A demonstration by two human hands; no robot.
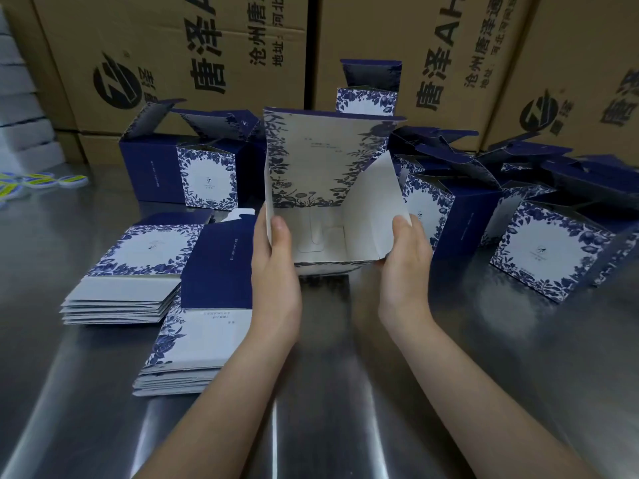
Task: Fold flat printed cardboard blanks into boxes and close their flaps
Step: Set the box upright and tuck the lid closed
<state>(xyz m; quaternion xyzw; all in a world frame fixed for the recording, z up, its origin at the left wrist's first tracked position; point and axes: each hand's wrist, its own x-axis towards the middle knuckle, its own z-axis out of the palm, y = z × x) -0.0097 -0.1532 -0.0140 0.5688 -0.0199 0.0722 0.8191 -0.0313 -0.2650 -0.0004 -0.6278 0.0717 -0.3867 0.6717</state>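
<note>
Box (321, 233) at the middle of the table (328, 375), mouth up toward the person, long axis upright, lid flap standing at the far side. Left hand (273, 271) and right hand (408, 267) grip its side walls, thumbs inside. Bottom seems closed; next, fold side flaps, tuck lid.

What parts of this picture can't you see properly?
Head view, the only one:
- Fingers of the left hand and right hand, all but the thumbs: hidden behind the box they hold.
- Small writing on the box's tall flap: too tiny to read.
- Yellow round things: blurry, cut off by the left edge.
- Brown cartons: cut off by the top edge.
- Pile of boxes: overlapping, cannot count.
</note>
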